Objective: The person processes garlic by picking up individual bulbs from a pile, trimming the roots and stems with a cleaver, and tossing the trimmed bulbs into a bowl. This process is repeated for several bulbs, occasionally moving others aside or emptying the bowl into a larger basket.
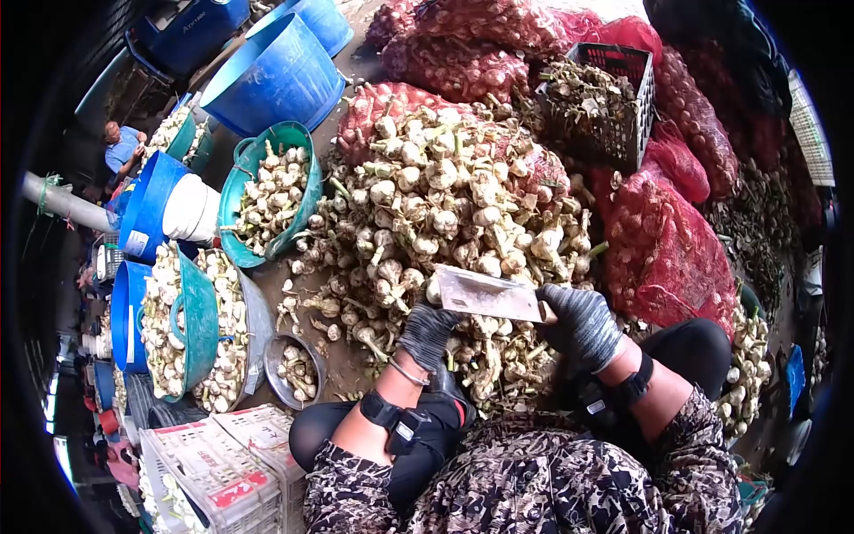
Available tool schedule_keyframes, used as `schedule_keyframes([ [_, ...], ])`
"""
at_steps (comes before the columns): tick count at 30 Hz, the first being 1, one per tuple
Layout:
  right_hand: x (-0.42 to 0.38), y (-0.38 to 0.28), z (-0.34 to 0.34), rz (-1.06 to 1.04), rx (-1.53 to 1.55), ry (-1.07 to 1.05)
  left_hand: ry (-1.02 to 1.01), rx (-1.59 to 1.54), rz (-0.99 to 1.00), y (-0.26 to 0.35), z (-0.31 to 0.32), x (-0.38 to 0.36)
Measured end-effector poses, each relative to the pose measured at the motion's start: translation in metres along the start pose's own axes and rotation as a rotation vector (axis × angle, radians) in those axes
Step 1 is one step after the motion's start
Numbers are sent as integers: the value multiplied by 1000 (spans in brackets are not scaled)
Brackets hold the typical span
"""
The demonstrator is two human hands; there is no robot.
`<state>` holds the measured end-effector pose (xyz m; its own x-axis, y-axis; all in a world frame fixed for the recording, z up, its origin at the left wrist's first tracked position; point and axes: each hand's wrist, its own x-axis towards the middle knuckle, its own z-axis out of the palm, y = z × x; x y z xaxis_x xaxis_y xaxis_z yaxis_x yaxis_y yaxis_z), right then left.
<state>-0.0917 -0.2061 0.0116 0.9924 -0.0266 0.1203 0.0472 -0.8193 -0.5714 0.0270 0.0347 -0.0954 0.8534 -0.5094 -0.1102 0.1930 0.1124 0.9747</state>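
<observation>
My right hand (578, 325), in a grey knit glove, is closed around the handle of a cleaver (489, 295). The broad, pale blade lies crosswise and points left. My left hand (430, 335), gloved the same way, is closed on a garlic bulb (433, 290) at the blade's far end. The blade hides part of the left fingers. Just beyond both hands rises a big heap of garlic bulbs (445, 200), many with stubs of stem.
Red mesh sacks (667, 240) of garlic stand behind and to the right. A black crate (642, 107) holds dry trimmings. At left are a green tub (307, 209), a metal bowl (274, 369), blue tubs (285, 80) and a white crate (209, 454). Another person (123, 151) sits far left.
</observation>
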Motion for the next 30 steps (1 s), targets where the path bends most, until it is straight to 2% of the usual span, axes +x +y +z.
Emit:
schedule_keyframes([
  [1, 2, -1, 0, 29, 20, 7, 137, -622, -233, -13, -33, 11],
  [2, 4, -1, 1, 77, 72, 48, 203, -285, -226, 45, -20, 17],
  [3, 4, 10, 8, 95, 135, 89, 239, -482, -107, 56, -46, 45],
  [5, 8, 11, 8, 216, 243, 96, -50, -585, 65, 128, -104, 89],
  [7, 13, 12, 7, 319, 327, 118, 449, -814, 304, 185, -125, 117],
  [9, 18, 13, 7, 324, 391, 147, 437, -484, 300, 198, -129, 144],
  [11, 25, 12, 1, 365, 380, 122, 366, 63, 167, 178, -93, 168],
  [12, 27, 14, 1, 367, 391, 112, 230, 137, 245, 142, -84, 189],
  [13, 30, 17, 1, 370, 401, 108, 220, 539, 191, 103, -78, 206],
  [14, 33, 20, 0, 343, 379, 112, 144, 789, 202, 103, -42, 197],
  [15, 36, 18, -6, 360, 395, 96, 171, 1073, 222, 83, -35, 211],
  [16, 38, 20, -8, 362, 387, 94, 245, 1193, 208, 59, -27, 219],
  [17, 38, 23, -8, 365, 379, 86, 236, 1070, 268, 13, -50, 245],
  [19, 37, 36, -2, 344, 265, 88, 313, 1108, 412, 13, -40, 244],
  [20, 36, 37, -4, 310, 223, 98, 314, 1108, 310, 38, -20, 227],
  [21, 38, 36, -6, 276, 182, 108, 238, 1050, 322, 40, -20, 218],
  [23, 39, 37, -4, 204, 63, 77, 12, 590, 111, 29, -20, 199],
  [24, 38, 35, -5, 166, 53, 72, 13, -131, -340, 17, -24, 186],
  [25, 37, 32, -6, 130, 43, 59, 42, -230, -494, 96, 40, 131],
  [27, 35, 28, -8, 126, 9, -13, -328, 559, 279, 12, -14, 114],
  [28, 34, 37, -4, 158, -7, -42, -344, 1011, 76, 28, -5, 104],
  [29, 33, 49, 7, 189, -21, -69, -424, 1377, 400, 56, 15, 80],
  [30, 35, 67, 18, 327, 6, -144, -277, 1235, 297, 64, 21, 62],
])
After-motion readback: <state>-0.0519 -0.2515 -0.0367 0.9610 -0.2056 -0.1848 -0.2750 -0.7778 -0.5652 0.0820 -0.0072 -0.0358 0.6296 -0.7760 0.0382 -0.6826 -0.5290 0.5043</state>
